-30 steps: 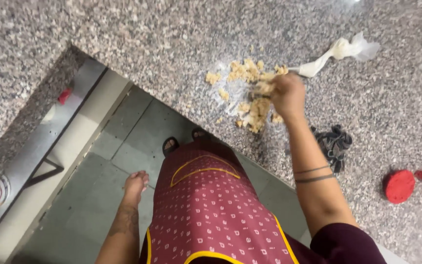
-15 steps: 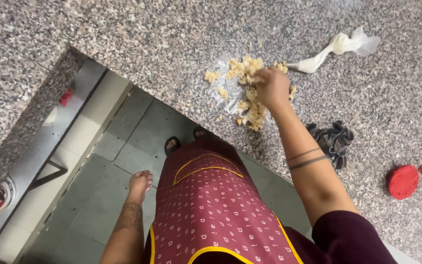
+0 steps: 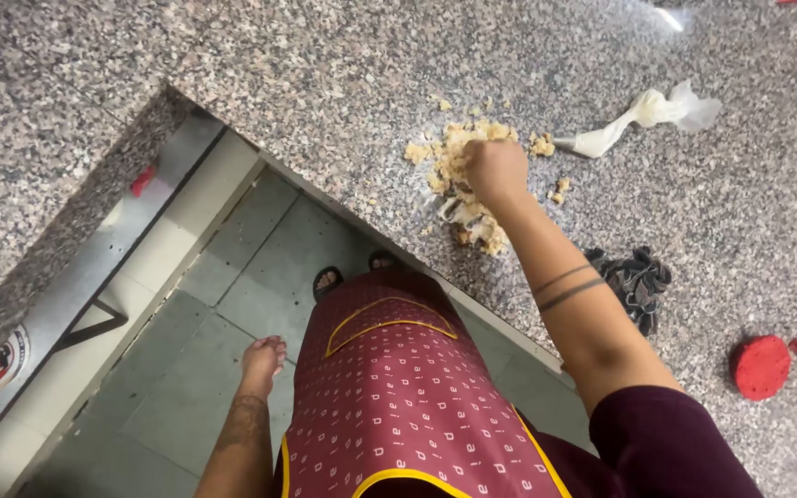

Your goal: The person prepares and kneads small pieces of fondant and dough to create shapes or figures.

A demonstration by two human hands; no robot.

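A heap of pale yellow crumbly dough (image 3: pixel 458 180) lies on the speckled granite counter (image 3: pixel 343 74). My right hand (image 3: pixel 495 168) rests on top of the heap with its fingers curled into it, so part of the dough is hidden under the fist. My left hand (image 3: pixel 262 358) hangs loose at my side below the counter edge, above the grey tiled floor, holding nothing. I wear a maroon apron with yellow trim (image 3: pixel 398 387).
A crumpled white plastic bag (image 3: pixel 648 115) lies right of the dough. A dark grey cloth (image 3: pixel 634 277) sits by my forearm. Red round pieces (image 3: pixel 760 366) lie at the right edge. A steel-edged counter (image 3: pixel 66 267) runs along the left.
My right hand has moved left across the dough heap, dragging crumbs with it. My left hand stays hanging at my side.
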